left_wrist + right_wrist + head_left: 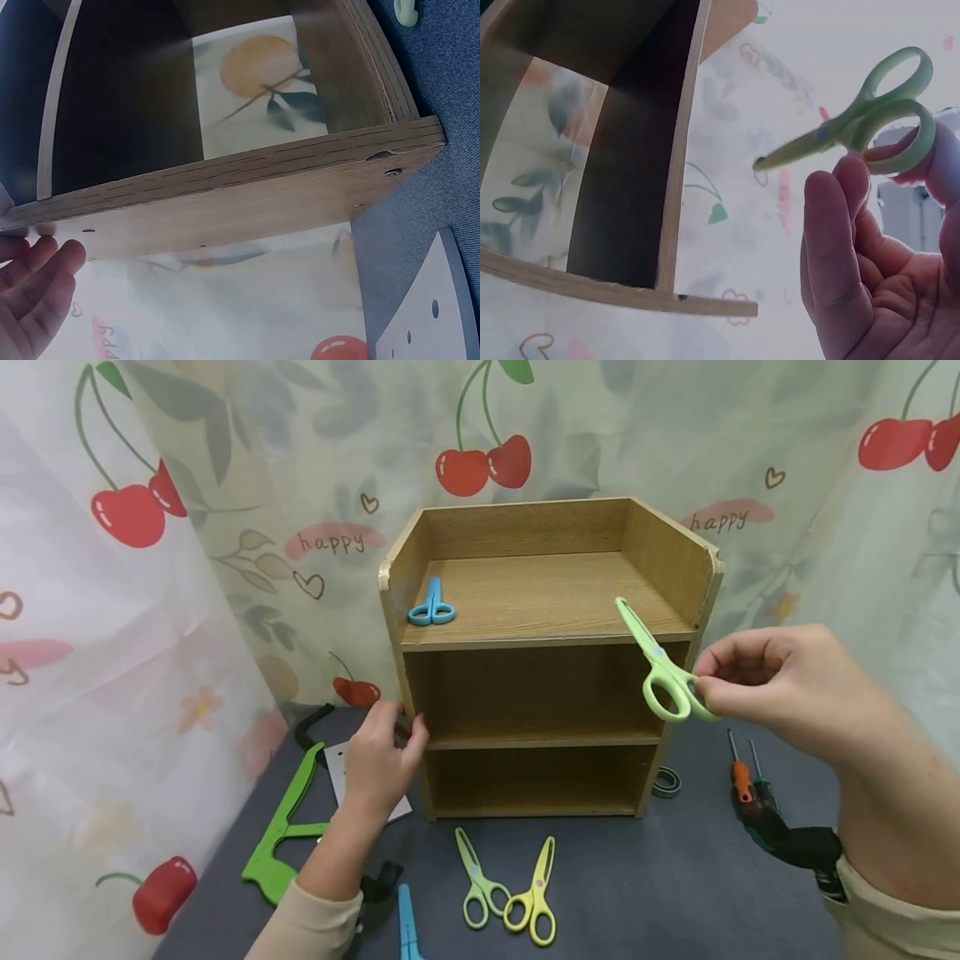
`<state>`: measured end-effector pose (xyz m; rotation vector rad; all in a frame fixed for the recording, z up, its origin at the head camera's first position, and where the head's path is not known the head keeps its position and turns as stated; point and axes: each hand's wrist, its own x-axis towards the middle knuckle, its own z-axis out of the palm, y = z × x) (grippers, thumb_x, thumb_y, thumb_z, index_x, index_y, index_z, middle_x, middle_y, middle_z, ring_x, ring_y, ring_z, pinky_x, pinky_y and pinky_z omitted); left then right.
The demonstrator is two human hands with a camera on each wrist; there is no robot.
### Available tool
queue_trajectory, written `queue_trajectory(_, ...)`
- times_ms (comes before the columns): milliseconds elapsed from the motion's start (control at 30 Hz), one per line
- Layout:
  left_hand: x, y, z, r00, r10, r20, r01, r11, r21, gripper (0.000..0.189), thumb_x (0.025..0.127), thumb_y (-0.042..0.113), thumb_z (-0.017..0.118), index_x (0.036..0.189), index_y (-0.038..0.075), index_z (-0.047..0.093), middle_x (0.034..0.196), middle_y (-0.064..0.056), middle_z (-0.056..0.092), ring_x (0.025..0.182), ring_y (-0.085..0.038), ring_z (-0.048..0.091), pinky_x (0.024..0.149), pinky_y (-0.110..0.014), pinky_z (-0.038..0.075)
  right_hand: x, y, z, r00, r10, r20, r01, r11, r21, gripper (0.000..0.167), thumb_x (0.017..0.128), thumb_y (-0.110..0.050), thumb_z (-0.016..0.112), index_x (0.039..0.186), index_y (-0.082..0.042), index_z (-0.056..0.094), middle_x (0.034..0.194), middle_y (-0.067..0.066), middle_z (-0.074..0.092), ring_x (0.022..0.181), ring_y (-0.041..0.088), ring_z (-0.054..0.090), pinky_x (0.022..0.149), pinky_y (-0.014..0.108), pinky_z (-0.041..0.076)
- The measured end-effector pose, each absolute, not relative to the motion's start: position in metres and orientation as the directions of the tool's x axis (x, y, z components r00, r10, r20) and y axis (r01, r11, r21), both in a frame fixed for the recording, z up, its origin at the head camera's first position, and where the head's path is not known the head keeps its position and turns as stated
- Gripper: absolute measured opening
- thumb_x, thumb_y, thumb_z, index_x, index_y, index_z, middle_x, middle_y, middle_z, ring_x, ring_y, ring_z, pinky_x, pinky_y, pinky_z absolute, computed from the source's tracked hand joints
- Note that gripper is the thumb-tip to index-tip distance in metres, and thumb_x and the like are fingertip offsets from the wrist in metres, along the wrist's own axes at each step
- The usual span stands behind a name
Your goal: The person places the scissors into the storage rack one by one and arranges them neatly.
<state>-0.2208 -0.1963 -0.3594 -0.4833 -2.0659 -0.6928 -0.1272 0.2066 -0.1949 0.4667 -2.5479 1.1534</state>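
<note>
My right hand (798, 693) pinches light green scissors (651, 647) by one handle loop, near the right front of the top of a wooden shelf (525, 643). Their closed blades point up and left in the head view. In the right wrist view, thumb and fingertips meet at the loop of the scissors (840, 127). At the shelf's left side, my left hand (378, 760) holds the front edge of the side panel (225, 176), fingers bent at its outer face. Blue scissors (432, 604) lie on the top deck at the left.
Before the shelf lie pale green scissors (476, 881), yellow scissors (536, 893) and a partly visible blue tool (407, 922). A green saw frame (288, 827) and white perforated plate (431, 315) lie left. Screwdrivers (742, 781) and a dark tape roll (666, 782) are right.
</note>
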Motion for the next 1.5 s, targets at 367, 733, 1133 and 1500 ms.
queue_trajectory(367,-0.22,-0.197,-0.359,-0.55,0.079,0.831,0.564,0.769,0.301,0.013,0.093,0.012,0.069,0.099,0.002,0.062,0.087,-0.014,0.064,0.067,-0.023,0.065,0.053,-0.033,0.054,-0.154,0.185,-0.156,-0.946,-0.09,0.31,-0.297,0.616,-0.73,0.01,0.091,-0.016,0.07,0.095,-0.01,0.076,0.076,-0.003,0.068,0.08,0.017,0.058,0.064,0.029,0.044)
queue_trajectory(733,-0.22,-0.198,-0.361,-0.556,0.074,0.828,0.565,0.765,0.311,0.014,0.093,0.013,0.069,0.098,0.002,0.062,0.086,-0.014,0.064,0.067,-0.026,0.065,0.053,-0.034,0.054,-0.185,0.155,-0.128,-0.944,-0.144,0.297,-0.321,0.606,-0.727,0.023,0.092,-0.019,0.063,0.104,-0.002,0.073,0.094,0.0,0.07,0.083,0.022,0.072,0.076,0.031,0.052)
queue_trajectory(1133,-0.219,-0.197,-0.36,-0.55,0.081,0.831,0.571,0.763,0.303,0.013,0.093,0.012,0.068,0.099,0.003,0.062,0.087,-0.012,0.064,0.068,-0.024,0.065,0.054,-0.033,0.055,-0.215,0.103,-0.112,-0.945,-0.202,0.256,-0.325,0.518,-0.791,0.019,0.084,-0.008,0.061,0.093,0.001,0.075,0.078,0.005,0.068,0.07,0.019,0.065,0.076,0.031,0.058)
queue_trajectory(1500,-0.22,-0.197,-0.359,-0.552,0.083,0.829,0.572,0.761,0.304,0.015,0.094,0.013,0.069,0.103,0.002,0.063,0.091,-0.011,0.065,0.07,-0.022,0.066,0.055,-0.032,0.056,-0.243,0.056,-0.114,-0.946,-0.238,0.218,-0.315,0.532,-0.786,0.015,0.086,-0.01,0.071,0.09,0.003,0.076,0.081,0.009,0.066,0.061,0.014,0.06,0.072,0.029,0.058)
